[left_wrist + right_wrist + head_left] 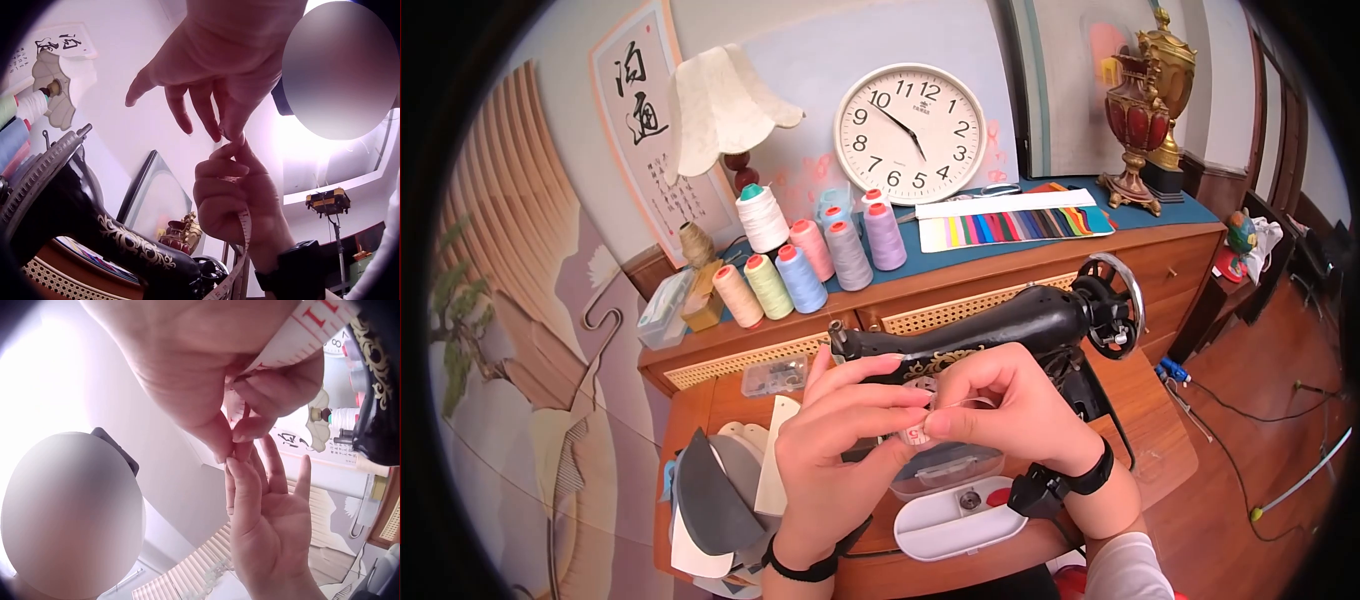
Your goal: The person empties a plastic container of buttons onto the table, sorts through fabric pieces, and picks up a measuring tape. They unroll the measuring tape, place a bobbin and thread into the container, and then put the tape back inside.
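A white tape measure (pixel 916 434) with red figures lies between the two hands, above the table. My left hand (pixel 820 450) pinches it between thumb and index finger, and the other fingers stand spread. With curled fingers, my right hand (pixel 1010 410) grips the tape right beside the left fingertips. In the right wrist view, the tape measure (pixel 300 334) runs out of the right hand (pixel 194 362) past its wrist. A length of tape measure (pixel 245 228) hangs below the right hand (pixel 231 194) in the left wrist view. The fingers partly hide the pinched part.
A black sewing machine (pixel 990 335) stands behind the hands. Below them lies a white case (pixel 945 520) with small items. Grey and white flat pieces (pixel 710 495) lie at left. Several thread spools (pixel 847 255) and a clock (pixel 910 130) stand at the back.
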